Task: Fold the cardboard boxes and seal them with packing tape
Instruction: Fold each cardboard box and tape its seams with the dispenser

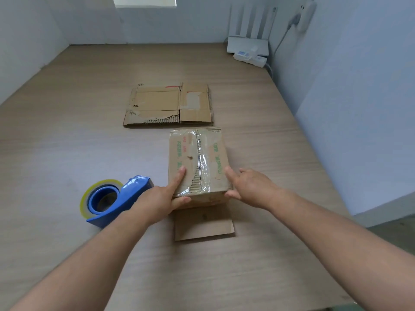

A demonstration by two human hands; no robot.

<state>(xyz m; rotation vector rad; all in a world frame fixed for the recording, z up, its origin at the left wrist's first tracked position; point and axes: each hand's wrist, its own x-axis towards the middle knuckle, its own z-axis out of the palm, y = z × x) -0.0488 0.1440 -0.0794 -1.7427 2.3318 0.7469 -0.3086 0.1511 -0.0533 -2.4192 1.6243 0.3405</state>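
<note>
A small cardboard box stands on the wooden table just in front of the person, its top seam covered lengthwise by a strip of clear packing tape. The left hand pinches the box's near left corner, index finger laid straight on the top and thumb pressed against the near face. The right hand holds the near right corner in the same way, with its fingers spread along the top right edge and its thumb on the near face. An untaped flap lies flat on the table from the box's near bottom edge. A blue tape dispenser with its roll sits just left of the left hand. A flattened cardboard box lies just beyond the taped one. A white router and power strip sit in the far right corner.
</note>
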